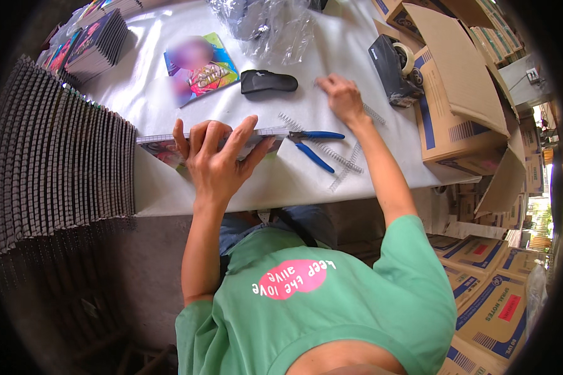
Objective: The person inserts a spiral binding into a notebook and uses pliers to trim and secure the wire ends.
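Note:
My left hand (216, 156) grips a notebook (162, 150) that stands on edge near the table's front, its fingers over the upper edge. Blue-handled cutting pliers (316, 150) lie at the notebook's right end, their jaws close to it. Loose wire spiral coils (341, 156) are strewn under and around the pliers. Beyond them, my right hand (343, 99) is closed low over the white table, its fingertips curled together; whatever they hold is too small to make out. A black elongated object (269, 82) and a colourful notebook (201, 70) lie flat farther back.
Tall stacks of spiral notebooks (62, 147) line the left side, with a smaller stack (97, 47) behind. Clear plastic wrap (269, 28) lies at the back. A black tape dispenser (391, 69) stands beside an open cardboard box (453, 119) on the right. More cartons (494, 300) are piled below.

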### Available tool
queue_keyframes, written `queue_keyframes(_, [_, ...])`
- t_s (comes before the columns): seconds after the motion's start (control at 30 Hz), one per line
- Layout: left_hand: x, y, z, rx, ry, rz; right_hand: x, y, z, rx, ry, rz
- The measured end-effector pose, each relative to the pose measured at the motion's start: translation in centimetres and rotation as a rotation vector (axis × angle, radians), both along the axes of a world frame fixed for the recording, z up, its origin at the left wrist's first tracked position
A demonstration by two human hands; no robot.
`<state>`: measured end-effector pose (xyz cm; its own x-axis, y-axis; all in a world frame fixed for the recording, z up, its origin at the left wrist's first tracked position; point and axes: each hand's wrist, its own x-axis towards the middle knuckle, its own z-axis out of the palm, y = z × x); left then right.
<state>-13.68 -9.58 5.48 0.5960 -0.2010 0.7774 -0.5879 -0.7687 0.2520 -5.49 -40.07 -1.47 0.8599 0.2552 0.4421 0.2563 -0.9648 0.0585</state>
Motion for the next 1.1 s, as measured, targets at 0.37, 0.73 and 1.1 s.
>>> queue_keyframes(0.37, [0.0,0.3,-0.5,-0.002,-0.025,0.038,3.5,-4.0,11.6,0.119,-0.668,0.197])
queue_keyframes(0.73, [-1.0,0.7,0.2,-0.024,0.005,-0.051,-9.1,9.1,11.6,0.886,0.476,0.545])
queue_keyframes(1.1, [-1.1,0.1,0.4,-0.093,-0.012,-0.016,-9.8,9.1,13.1,0.584,0.389,0.598])
